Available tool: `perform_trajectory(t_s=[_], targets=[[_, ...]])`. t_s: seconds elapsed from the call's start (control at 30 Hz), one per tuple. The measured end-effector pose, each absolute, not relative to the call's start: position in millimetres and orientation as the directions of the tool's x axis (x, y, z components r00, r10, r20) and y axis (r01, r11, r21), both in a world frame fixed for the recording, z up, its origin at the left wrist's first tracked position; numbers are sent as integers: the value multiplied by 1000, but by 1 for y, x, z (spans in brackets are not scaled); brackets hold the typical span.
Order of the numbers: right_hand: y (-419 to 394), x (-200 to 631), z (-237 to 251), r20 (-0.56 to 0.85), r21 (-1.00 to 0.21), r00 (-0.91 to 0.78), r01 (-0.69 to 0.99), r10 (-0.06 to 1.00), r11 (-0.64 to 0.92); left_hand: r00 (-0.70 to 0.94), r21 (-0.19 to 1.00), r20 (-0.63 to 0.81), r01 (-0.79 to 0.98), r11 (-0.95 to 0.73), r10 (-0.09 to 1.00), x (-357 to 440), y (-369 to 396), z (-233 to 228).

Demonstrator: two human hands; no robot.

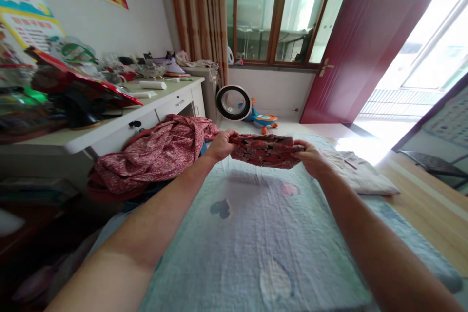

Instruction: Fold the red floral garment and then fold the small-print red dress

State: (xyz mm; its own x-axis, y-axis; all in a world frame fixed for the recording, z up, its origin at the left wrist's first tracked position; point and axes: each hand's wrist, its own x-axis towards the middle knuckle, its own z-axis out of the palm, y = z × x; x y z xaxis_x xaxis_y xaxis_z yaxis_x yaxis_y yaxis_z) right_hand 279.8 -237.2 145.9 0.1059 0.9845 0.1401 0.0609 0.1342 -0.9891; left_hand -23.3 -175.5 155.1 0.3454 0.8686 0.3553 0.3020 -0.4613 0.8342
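Between my two hands a folded red floral cloth (pixel 265 151) is held up above the bed, its shadow falling on the cover below. My left hand (pixel 221 146) grips its left end and my right hand (pixel 309 157) its right end. Both arms are stretched forward. What kind of garment the cloth is, I cannot make out. Beneath it spreads a pale blue bed cover (pixel 252 234) with heart shapes. A folded cream garment (pixel 360 171) lies on the right side of the bed.
A heap of red patterned clothes (pixel 157 153) lies at the left, against a white desk (pixel 175 100) crowded with items. Beyond the bed are a washing machine with its round door (pixel 233 103) swung out, a blue and orange ride-on toy (pixel 261 118) and an opened red door (pixel 351 34).
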Motion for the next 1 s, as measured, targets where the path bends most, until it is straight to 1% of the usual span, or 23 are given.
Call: perform_trajectory(t_s=[0.1, 0.13, 0.23, 0.27, 0.33, 0.4, 0.47, 0.53, 0.6, 0.67, 0.7, 0.77, 0.83, 0.9, 0.97, 1.0], targets=[[-269, 270, 115, 141, -970, 60, 206, 988, 126, 336, 612, 442, 565, -554, 832, -35, -207, 123], [-284, 266, 102, 166, -955, 49, 257, 985, 148, 354, 550, 448, 615, -565, 821, -40, -221, 108], [-333, 254, 63, 340, -839, -70, 429, 938, 335, 433, 431, 440, 667, -608, 787, -56, -267, 61], [-348, 251, 51, 365, -806, -110, 459, 924, 373, 454, 402, 437, 673, -620, 776, -61, -281, 48], [-374, 248, 32, 344, -755, -190, 526, 920, 391, 481, 350, 419, 697, -626, 770, -71, -305, 27], [-392, 247, 21, 320, -675, -228, 626, 920, 390, 507, 300, 379, 724, -621, 774, -81, -322, 16], [-402, 249, 20, 300, -578, -248, 721, 921, 382, 494, 276, 339, 761, -587, 800, -90, -331, 14], [-405, 249, 28, 297, -515, -250, 771, 922, 375, 436, 286, 329, 799, -528, 838, -94, -335, 21], [-402, 245, 40, 330, -507, -235, 773, 914, 381, 382, 326, 348, 807, -492, 856, -91, -338, 33], [-396, 234, 51, 387, -512, -227, 753, 894, 413, 374, 364, 375, 782, -505, 848, -79, -341, 44], [-393, 227, 54, 411, -505, -229, 749, 883, 429, 388, 370, 381, 768, -523, 839, -72, -342, 48], [-387, 211, 51, 422, -478, -227, 767, 878, 428, 403, 345, 372, 776, -528, 836, -56, -345, 51], [-385, 196, 40, 371, -442, -230, 809, 900, 389, 388, 295, 332, 823, -485, 860, -45, -346, 47], [-386, 186, 26, 284, -394, -255, 847, 924, 355, 370, 249, 282, 863, -440, 885, -40, -348, 42], [-389, 182, 15, 219, -349, -281, 872, 934, 344, 382, 239, 257, 865, -441, 888, -42, -349, 38], [-390, 182, 12, 200, -336, -292, 877, 935, 345, 398, 255, 260, 851, -460, 880, -45, -349, 38]])
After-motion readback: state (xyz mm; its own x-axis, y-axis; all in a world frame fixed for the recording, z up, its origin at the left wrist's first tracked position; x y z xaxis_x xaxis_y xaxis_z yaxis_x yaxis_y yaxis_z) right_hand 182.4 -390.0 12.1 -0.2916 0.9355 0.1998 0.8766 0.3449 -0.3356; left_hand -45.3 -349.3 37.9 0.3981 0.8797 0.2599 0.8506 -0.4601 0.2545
